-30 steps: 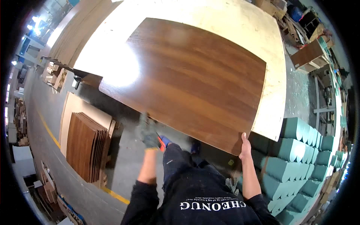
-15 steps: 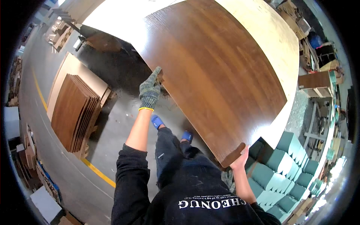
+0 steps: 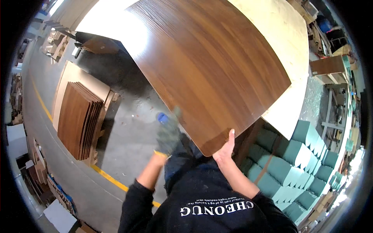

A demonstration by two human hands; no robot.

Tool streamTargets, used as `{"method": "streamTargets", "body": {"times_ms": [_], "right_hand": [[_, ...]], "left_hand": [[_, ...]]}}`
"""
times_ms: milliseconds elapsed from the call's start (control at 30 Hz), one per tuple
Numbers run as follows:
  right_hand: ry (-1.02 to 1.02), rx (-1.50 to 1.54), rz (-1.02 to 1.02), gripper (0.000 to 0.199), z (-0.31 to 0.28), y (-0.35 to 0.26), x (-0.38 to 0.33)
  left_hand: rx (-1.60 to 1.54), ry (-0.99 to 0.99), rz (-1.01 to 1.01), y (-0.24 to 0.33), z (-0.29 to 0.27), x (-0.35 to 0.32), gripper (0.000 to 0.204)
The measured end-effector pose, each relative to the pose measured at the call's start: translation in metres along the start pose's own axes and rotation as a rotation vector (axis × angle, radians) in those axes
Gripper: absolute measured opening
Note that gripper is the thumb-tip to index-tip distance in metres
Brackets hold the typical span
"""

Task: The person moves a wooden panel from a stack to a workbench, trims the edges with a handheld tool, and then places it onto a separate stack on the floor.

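A large dark-brown wood-grain panel (image 3: 206,66) lies tilted across a pale plywood table (image 3: 289,42). My right hand (image 3: 224,150), bare, grips the panel's near corner from below. My left hand (image 3: 169,134), in a grey glove and blurred by motion, is just under the panel's left edge. Whether it touches or holds the edge is unclear. My dark sweater fills the bottom of the picture, and a blue shoe tip (image 3: 161,117) shows above the glove.
A stack of similar brown panels (image 3: 77,120) stands on a light board (image 3: 66,75) on the grey floor at left. A yellow floor line (image 3: 110,179) runs past it. Green foam blocks (image 3: 297,163) are piled at right, with a wooden box (image 3: 328,66) beyond.
The panel has swung further over and now fills more of the view. My left hand has dropped from the panel's left edge to below it, and my right hand stays on the near corner.
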State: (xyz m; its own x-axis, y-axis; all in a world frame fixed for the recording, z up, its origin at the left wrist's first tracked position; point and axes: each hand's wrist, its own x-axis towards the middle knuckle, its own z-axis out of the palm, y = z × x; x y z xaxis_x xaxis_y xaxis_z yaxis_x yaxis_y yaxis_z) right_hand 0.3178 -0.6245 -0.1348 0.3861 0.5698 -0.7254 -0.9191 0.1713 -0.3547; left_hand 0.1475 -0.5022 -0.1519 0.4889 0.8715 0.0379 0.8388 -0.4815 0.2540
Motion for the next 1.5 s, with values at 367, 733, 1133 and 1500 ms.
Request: {"method": "streamTargets", "body": {"times_ms": [367, 733, 1133, 1500], "right_hand": [[-0.039, -0.146, 0.025, 0.049, -0.015, -0.079, 0.042], [-0.05, 0.054, -0.081, 0.05, -0.058, -0.083, -0.002], [0.391, -0.332, -0.288, 0.02, -0.128, -0.086, -0.025], [0.612, -0.796, -0.51, 0.08, -0.074, -0.089, -0.008]], "left_hand": [[-1.319, 0.095, -0.579, 0.005, -0.023, -0.028, 0.022], [-1.033, 0.116, -0.738, -0.091, -0.037, -0.039, 0.027], [-0.138, 0.022, -0.361, -0.143, -0.054, -0.003, 0.025], [-1.005, 0.156, -0.308, -0.213, -0.081, 0.144, 0.038]]}}
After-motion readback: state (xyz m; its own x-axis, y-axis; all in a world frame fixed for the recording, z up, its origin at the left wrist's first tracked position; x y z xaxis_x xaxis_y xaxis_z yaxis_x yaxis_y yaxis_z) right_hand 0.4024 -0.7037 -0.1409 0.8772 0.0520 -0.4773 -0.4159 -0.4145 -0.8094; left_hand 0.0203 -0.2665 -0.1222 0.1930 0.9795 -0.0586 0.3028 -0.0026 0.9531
